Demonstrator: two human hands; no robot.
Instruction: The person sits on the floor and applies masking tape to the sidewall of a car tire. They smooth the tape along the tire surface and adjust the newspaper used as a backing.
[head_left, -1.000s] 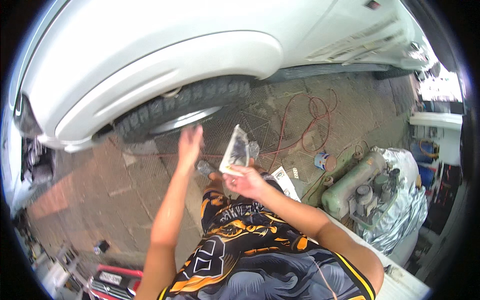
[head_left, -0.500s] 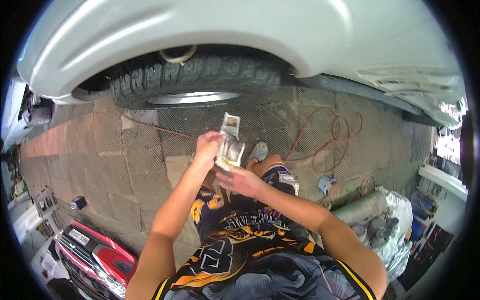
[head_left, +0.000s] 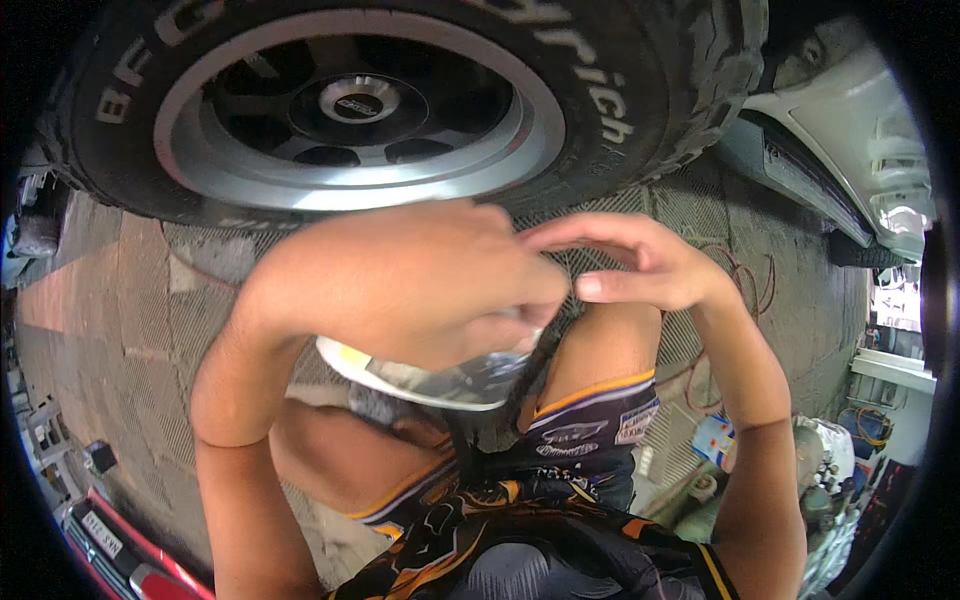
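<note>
Wrists (head_left: pixel 715 300): two, bent inward below the wheel (head_left: pixel 360 100).
Left hand (head_left: pixel 430 285): back uppermost, blurred, your fingers curled; I cannot tell whether they grip.
Right hand (head_left: pixel 660 265): your thumb and forefinger apart, arched toward your other hand.
Sheet (head_left: pixel 450 385): one, white-edged, below the wheel, partly hidden behind your left fingers.
Can (head_left: pixel 713 440): one, blue and white, below right of the wheel.

Left hand (head_left: pixel 430 285) motion-blurred | wheel rim (head_left: pixel 400 182) glaring | far right overexposed | edges bent, corners black
</note>
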